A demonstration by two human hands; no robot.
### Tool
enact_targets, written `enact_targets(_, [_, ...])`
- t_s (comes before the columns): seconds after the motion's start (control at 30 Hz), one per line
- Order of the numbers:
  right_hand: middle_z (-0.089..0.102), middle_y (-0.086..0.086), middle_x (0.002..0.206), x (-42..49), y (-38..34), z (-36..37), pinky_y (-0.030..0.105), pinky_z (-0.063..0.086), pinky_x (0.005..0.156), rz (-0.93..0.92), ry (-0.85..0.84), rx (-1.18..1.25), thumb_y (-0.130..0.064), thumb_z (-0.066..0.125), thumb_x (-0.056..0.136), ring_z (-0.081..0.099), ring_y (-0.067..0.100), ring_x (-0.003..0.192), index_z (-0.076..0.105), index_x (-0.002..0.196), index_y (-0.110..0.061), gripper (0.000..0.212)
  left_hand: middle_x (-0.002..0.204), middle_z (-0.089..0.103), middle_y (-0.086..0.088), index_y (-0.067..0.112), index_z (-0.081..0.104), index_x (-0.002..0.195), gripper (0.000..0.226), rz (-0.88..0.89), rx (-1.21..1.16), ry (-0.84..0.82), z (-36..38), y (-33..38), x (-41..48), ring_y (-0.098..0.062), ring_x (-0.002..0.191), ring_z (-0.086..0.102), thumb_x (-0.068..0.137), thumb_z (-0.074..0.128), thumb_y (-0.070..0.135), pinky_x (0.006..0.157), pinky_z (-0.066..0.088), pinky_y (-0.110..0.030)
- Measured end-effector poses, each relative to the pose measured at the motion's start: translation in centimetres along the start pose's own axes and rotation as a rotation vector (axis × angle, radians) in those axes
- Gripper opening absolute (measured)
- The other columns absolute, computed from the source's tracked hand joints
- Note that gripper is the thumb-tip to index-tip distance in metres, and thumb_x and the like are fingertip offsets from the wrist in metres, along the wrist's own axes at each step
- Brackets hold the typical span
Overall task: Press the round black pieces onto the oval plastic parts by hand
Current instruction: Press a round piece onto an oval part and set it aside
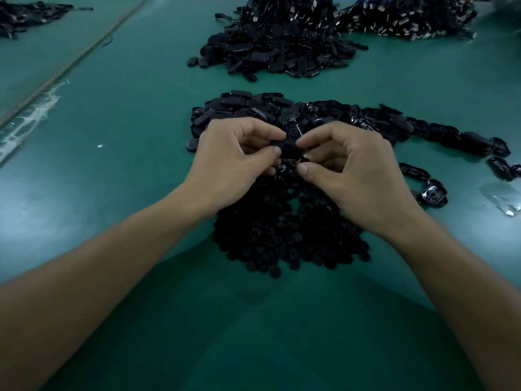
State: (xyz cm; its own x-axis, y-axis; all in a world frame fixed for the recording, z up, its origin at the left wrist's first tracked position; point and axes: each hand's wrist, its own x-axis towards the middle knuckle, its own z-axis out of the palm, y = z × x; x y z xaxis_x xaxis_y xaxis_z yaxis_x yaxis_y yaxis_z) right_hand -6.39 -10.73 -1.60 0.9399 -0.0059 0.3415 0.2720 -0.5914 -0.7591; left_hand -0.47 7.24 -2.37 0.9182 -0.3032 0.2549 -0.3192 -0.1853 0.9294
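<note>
**Mid-press, both hands on one part and no bins anywhere**

The person's left hand (236, 162) and right hand (346, 170) are sitting close together, fingertips and thumbs pinching one oval plastic part (290, 149) just above the heap of round black pieces (287, 235). It's too dark to tell if a round piece is already on it.

To do this well, they're probably wanting the round piece centred on its seat, the oval held flat, and both thumbs pushing straight and evenly. A tilted push could seat it crooked.

As for containers, none are showing. Everything is lying loose on the green bench (127, 108): more oval parts (253, 108) just behind the hands and a bigger heap (276, 49) farther back. A crumpled clear plastic scrap (504, 200) is lying at the right, maybe a bag, can't tell.
</note>
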Motion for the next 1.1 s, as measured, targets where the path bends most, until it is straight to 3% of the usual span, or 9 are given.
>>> enact_targets(0.3, [0.073,-0.011,0.076,0.01,-0.38,-0.15,0.024,0.058,0.073,-0.013,-0.004,0.082,-0.013,0.077,0.086,0.071,0.005,0.074,0.073,0.085,-0.028,0.015,0.08,0.077,0.0,0.024,0.074,0.093,0.024,0.042,0.024,-0.019,0.16,-0.02,-0.24,-0.017,0.073,0.075,0.086,0.074,0.001,0.073,0.062,-0.032])
enact_targets(0.43, [0.073,-0.008,0.08,0.07,-0.46,-0.2,0.038,0.059,0.077,0.002,0.031,0.091,-0.016,0.077,0.088,0.071,0.013,0.077,0.075,0.088,-0.028,0.011,0.083,0.077,-0.002,0.025,0.074,0.094,0.024,0.053,0.019,-0.019,0.19,-0.07,-0.21,-0.019,0.074,0.075,0.086,0.074,0.002,0.075,0.063,-0.036])
enact_targets(0.6, [0.074,-0.013,0.081,0.08,-0.59,-0.22,0.032,0.06,0.079,0.005,0.051,0.073,-0.012,0.072,0.091,0.072,0.007,0.079,0.076,0.097,-0.03,0.019,0.085,0.078,-0.001,0.017,0.076,0.099,0.019,0.069,0.016,-0.039,0.42,-0.05,-0.28,-0.017,0.075,0.075,0.086,0.074,0.002,0.072,0.062,-0.031])
enact_targets(0.73, [0.071,-0.009,0.078,0.05,-0.57,-0.16,0.037,0.06,0.073,0.028,0.058,0.057,-0.014,0.073,0.089,0.07,0.01,0.076,0.064,0.092,-0.036,0.024,0.085,0.078,0.0,0.019,0.076,0.098,0.02,0.075,0.002,-0.04,0.46,0.03,-0.34,-0.016,0.075,0.075,0.086,0.074,0.003,0.072,0.061,-0.029])
enact_targets(1.1, [0.07,0.002,0.083,-0.12,-0.66,-0.25,0.047,0.058,0.071,0.051,0.06,0.047,-0.01,0.074,0.087,0.07,0.024,0.078,0.044,0.079,-0.031,0.038,0.088,0.077,0.007,0.027,0.074,0.099,0.021,0.142,0.095,-0.063,0.79,0.3,-0.79,-0.009,0.082,0.074,0.084,0.073,0.012,0.079,0.062,-0.034])
